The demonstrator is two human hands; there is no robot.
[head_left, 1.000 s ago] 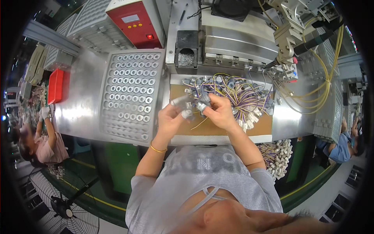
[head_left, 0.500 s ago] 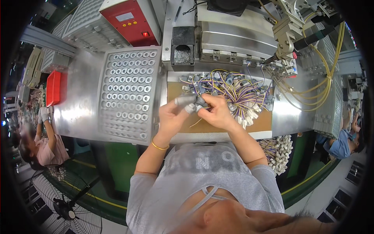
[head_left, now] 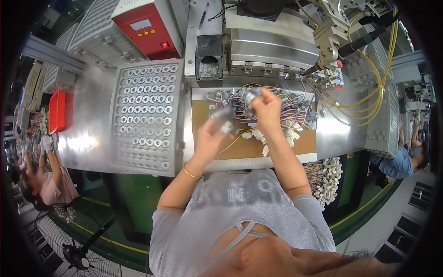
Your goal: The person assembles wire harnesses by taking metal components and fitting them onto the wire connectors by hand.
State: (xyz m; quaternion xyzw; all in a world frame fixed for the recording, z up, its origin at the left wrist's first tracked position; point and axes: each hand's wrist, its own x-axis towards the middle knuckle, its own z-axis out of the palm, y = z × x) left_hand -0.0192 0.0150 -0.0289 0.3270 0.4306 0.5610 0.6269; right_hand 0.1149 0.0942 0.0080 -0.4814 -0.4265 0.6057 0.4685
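My right hand (head_left: 267, 110) is closed around a small silvery-grey round part (head_left: 250, 96), held above a heap of purple and yellow wire leads (head_left: 286, 111) with white plug connectors (head_left: 291, 134). To its left and a little nearer is my left hand (head_left: 211, 136), over the brown work board (head_left: 258, 148). Pale coverings sit on its fingers, which are smeared by motion, so whether it holds anything cannot be made out. A loose yellow wire (head_left: 230, 144) lies on the board beside the left hand.
Left of the board lies a pale tray (head_left: 177, 138) with rows of metal rings (head_left: 146, 110). Behind stand a red control box (head_left: 146, 30), a metal fixture (head_left: 272, 44) and a soldering-type tip (head_left: 311, 70). A red bin (head_left: 57, 111) and co-workers are at the sides.
My hands, close together before, have come apart. The right has moved up and away with the round part; the left has dropped slightly nearer to me. The whole view has shifted a little.
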